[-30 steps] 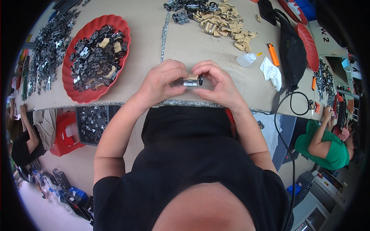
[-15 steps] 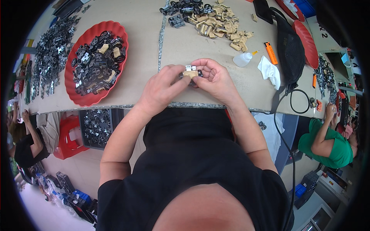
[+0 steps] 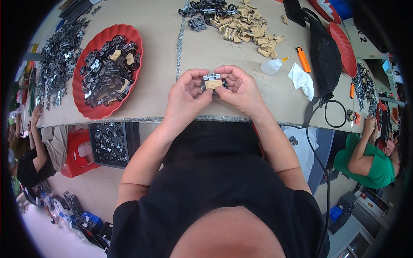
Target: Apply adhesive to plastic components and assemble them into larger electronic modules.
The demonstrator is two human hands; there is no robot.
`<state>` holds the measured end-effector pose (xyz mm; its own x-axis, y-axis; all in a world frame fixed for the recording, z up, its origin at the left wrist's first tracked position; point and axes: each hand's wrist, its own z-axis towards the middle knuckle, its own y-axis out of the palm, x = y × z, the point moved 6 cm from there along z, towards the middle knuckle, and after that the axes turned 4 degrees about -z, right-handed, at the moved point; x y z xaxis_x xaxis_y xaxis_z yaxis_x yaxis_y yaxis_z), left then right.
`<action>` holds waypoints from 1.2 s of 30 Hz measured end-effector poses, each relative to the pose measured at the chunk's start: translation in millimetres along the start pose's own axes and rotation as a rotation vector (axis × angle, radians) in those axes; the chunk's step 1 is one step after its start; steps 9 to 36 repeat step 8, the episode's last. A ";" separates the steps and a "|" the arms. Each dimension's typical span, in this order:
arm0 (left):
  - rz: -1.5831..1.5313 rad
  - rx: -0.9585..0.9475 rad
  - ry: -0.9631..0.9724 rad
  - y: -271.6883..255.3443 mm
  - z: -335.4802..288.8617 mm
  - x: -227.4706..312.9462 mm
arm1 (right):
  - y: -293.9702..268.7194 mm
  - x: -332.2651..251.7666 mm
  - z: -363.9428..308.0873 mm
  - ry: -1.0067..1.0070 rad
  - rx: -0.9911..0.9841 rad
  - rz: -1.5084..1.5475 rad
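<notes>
Between my two hands, just above the table near its front edge, is a small toy car chassis with black wheels, a tan body part and a silver-grey piece at its far end. My left hand grips its left side, and my right hand grips its right side. Both thumbs press on the tan part from the near side, with the fingers curled around the wheels. The underside is hidden. To the left stands a red scalloped tray heaped with black wheeled chassis and a few tan parts.
Tan parts and black chassis lie piled at the back. Rightward are a white dropper bottle, an orange box cutter, a crumpled tissue and a black bag. Dark parts cover the far left. Co-workers sit at both sides.
My left hand has shifted from reaching over the top of the toy car chassis to holding its left side, thumb on the tan part. The co-worker at left has raised a hand.
</notes>
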<state>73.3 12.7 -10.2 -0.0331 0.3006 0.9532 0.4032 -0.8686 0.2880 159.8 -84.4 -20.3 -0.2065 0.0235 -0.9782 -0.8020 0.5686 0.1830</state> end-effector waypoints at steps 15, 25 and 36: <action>-0.013 0.008 0.044 -1.7 1.3 -8.4 | -2.0 1.6 -0.5 0.015 0.012 -0.031; -0.013 0.008 0.044 -1.7 1.3 -8.4 | -2.0 1.6 -0.5 0.015 0.012 -0.031; -0.013 0.008 0.044 -1.7 1.3 -8.4 | -2.0 1.6 -0.5 0.015 0.012 -0.031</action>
